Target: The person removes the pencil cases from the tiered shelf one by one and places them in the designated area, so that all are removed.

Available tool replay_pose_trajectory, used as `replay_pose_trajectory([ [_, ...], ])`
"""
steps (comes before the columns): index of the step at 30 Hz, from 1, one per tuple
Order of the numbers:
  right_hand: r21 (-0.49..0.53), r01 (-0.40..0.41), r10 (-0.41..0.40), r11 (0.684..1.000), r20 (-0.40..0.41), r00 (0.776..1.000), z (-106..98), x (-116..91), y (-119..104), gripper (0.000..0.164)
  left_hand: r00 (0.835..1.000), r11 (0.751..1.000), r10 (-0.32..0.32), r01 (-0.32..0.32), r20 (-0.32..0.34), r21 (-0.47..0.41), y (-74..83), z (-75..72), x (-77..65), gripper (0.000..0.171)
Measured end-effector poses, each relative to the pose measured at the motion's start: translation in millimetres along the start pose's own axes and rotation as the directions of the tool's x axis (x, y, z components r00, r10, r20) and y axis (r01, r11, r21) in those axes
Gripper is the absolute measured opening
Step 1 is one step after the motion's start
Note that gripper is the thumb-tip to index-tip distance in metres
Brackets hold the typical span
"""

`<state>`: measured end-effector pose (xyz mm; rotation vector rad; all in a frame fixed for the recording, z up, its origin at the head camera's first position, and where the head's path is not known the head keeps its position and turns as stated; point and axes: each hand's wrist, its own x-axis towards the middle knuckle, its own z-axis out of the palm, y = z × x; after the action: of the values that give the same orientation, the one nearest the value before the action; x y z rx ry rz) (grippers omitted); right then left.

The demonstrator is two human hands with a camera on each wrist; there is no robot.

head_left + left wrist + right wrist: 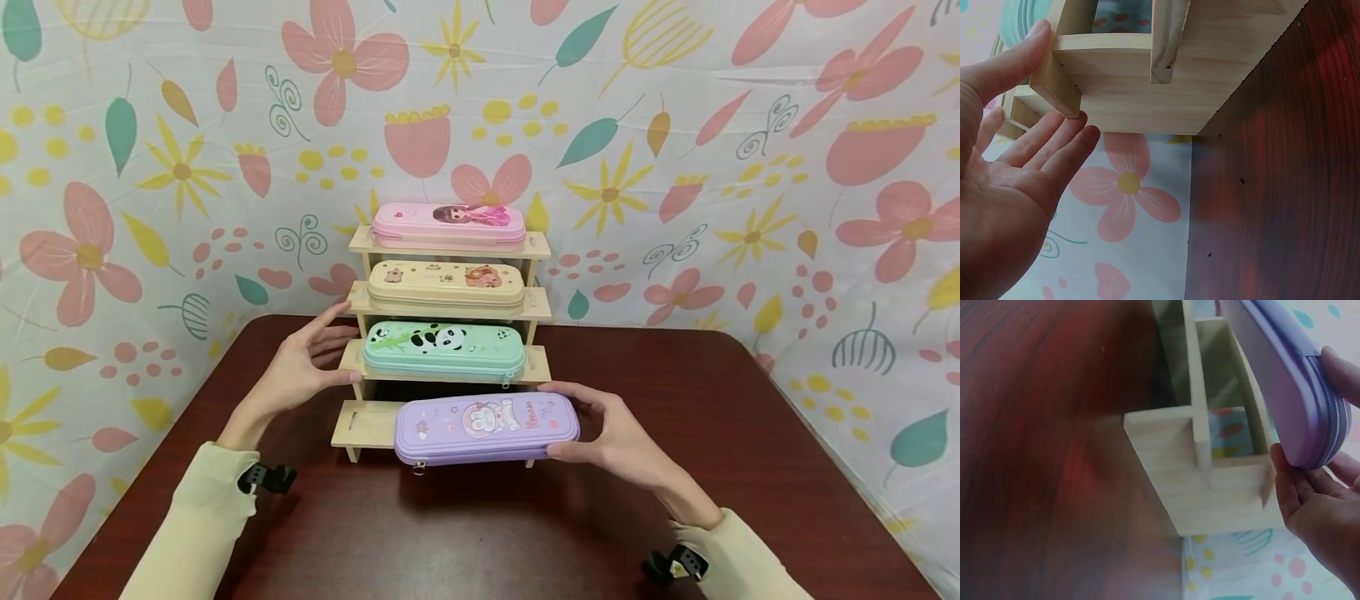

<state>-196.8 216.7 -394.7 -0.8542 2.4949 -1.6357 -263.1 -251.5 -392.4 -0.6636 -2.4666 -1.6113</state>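
R hand [618, 437] pinches R end of purple zip case [438, 432] (bunny print [491, 418], rounded corners), held slightly askew over bottom step [363, 425] of wooden rack [536, 364]; L hand [300, 367], thumb & fingers spread, at rack's L side.

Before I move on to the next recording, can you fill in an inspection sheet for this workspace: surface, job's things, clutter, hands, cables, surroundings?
Surface: dark reddish-brown table with wood grain; a few small dark specks in the left wrist view.
Job's things: pale wooden four-step rack; from the top, pink case, cream case, mint case; purple case held over the bottom step, toward its right.
Clutter: nothing seen.
Hands: left hand open at the rack's left side; right hand grips the purple case's right end.
Cables: nothing seen.
Surroundings: floral backdrop behind the table.
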Motion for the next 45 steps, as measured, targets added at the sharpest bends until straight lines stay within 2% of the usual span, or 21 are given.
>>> replay_pose_trajectory([
  [9, -0.041, 0.031, -0.032, 0.999, -0.023, 0.999, -27.9, -6.8, -8.1, 0.065, 1.0, 1.0, -0.002, 0.002, -0.002, 0.012, -0.9, -0.6, 0.1, 0.107],
  [14, -0.093, 0.055, -0.061, 0.994, -0.065, 0.996, -47.5, -11.6, -13.2, 0.066, 1.0, 1.0, -0.02, 0.02, 0.006, 0.01, -1.6, -1.5, 0.0, 0.106],
  [26, -0.147, 0.093, -0.115, 0.985, -0.147, 0.982, -99.0, -24.5, -17.7, 0.071, 0.999, 1.0, -0.029, 0.029, 0.024, -0.001, -3.6, -3.9, -0.1, 0.106],
  [32, -0.034, 0.11, -0.114, 0.993, -0.14, 0.984, -121.1, -27.6, -12.8, 0.07, 0.999, 0.999, -0.023, 0.023, 0.033, -0.022, -5.4, -4.5, 0.1, 0.106],
  [38, 0.013, 0.076, -0.073, 0.997, -0.149, 0.986, -138.5, -27.8, -5.3, 0.069, 0.999, 1.0, -0.021, 0.022, 0.034, -0.019, -7.4, -5.1, 0.1, 0.106],
  [45, 0.09, 0.075, -0.063, 0.993, -0.129, 0.99, -159.0, -31.5, 4.4, 0.068, 0.999, 0.999, -0.017, 0.018, 0.038, -0.032, -6.3, -4.3, 0.4, 0.106],
])
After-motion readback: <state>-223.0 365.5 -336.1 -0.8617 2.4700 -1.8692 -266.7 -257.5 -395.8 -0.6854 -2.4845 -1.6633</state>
